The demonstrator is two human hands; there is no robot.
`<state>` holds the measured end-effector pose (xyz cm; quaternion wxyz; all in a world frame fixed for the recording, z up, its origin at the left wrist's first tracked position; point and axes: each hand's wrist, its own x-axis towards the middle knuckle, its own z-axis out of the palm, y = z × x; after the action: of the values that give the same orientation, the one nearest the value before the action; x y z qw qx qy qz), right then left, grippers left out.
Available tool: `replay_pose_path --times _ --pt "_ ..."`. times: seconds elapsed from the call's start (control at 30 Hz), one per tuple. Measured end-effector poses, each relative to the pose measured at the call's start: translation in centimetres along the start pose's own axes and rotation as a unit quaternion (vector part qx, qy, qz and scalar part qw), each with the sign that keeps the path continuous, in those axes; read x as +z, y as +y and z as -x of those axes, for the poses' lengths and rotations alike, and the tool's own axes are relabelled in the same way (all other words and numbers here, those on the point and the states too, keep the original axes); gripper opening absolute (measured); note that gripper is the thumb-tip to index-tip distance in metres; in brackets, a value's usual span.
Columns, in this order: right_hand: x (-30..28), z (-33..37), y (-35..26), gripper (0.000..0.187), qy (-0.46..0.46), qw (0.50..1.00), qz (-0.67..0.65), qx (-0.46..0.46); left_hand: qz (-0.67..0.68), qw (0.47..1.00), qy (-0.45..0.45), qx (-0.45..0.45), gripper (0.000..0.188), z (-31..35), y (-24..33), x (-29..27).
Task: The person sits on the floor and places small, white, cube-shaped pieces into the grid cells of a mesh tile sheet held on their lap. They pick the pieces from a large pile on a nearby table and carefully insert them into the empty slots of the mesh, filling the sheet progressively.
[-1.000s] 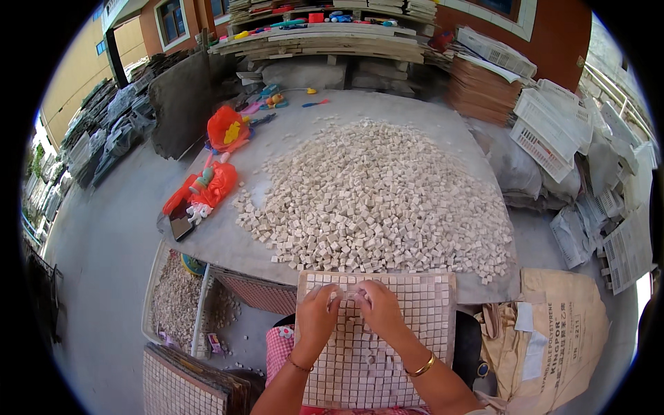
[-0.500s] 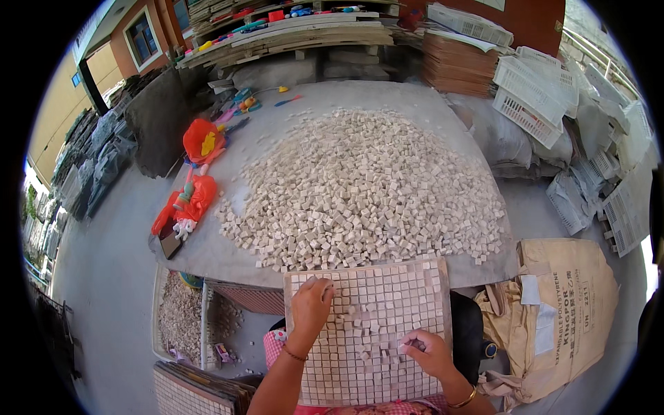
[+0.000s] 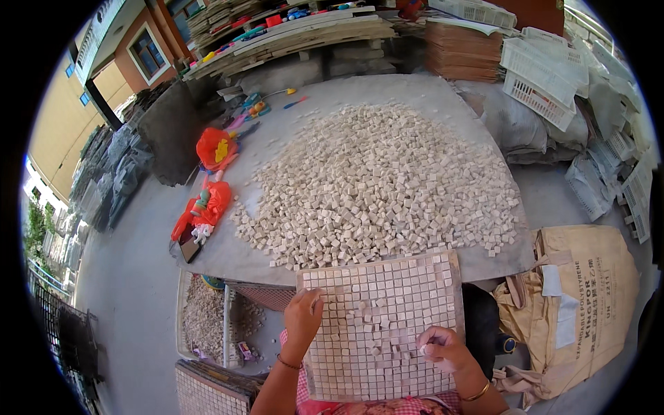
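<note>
A square gridded board [image 3: 457, 277] lies tilted on my lap, most of its cells filled with small pale stone tiles. Loose tiles [image 3: 377, 319] are scattered over its middle, and some cells toward the lower right show bare. My left hand [image 3: 301, 324] is at the board's left edge with its fingers curled together; whatever they hold, if anything, is hidden. Over the right part of the board, my right hand [image 3: 448, 351] pinches a small whitish tile between thumb and fingers. Beyond the board spreads a large heap of loose stone cubes [image 3: 380, 187].
The grey table [image 3: 277, 117] carries the heap, with red plastic bags [image 3: 216, 149] and small toys on its left. Below left stand a white crate [image 3: 227, 325] of tile pieces and stacked filled boards [image 3: 211, 391]. A tan sack [image 3: 588, 297] lies at right, near white plastic crates [image 3: 539, 76].
The view has turned, so the scene sits further right. My left hand has moved toward the board's left edge. My right hand's fingers have closed over the board.
</note>
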<state>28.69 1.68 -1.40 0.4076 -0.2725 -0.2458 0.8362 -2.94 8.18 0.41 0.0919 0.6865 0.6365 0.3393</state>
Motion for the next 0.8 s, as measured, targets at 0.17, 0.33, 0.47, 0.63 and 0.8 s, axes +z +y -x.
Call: replay_pose_path --times 0.17,0.33,0.47,0.63,0.8 --pt "0.0 -0.5 0.2 0.015 -0.007 1.000 -0.012 -0.005 -0.054 0.997 -0.006 0.061 0.024 1.0 0.6 1.0" --pt "-0.1 -0.4 0.2 0.014 0.002 1.000 -0.014 -0.012 -0.059 0.997 0.003 0.057 0.022 1.3 0.0 1.8" --pt "-0.9 -0.5 0.8 0.017 -0.002 0.999 -0.033 -0.013 -0.056 0.997 -0.006 0.052 0.019 1.1 0.4 1.7" --pt "-0.7 -0.8 0.8 0.013 0.001 1.000 -0.016 -0.011 0.012 0.998 -0.062 0.016 0.016 0.5 0.4 1.0" --pt "-0.7 -0.8 0.9 0.014 0.005 1.000 -0.022 -0.017 0.012 0.995 -0.084 0.047 0.018 1.5 0.1 -0.5"
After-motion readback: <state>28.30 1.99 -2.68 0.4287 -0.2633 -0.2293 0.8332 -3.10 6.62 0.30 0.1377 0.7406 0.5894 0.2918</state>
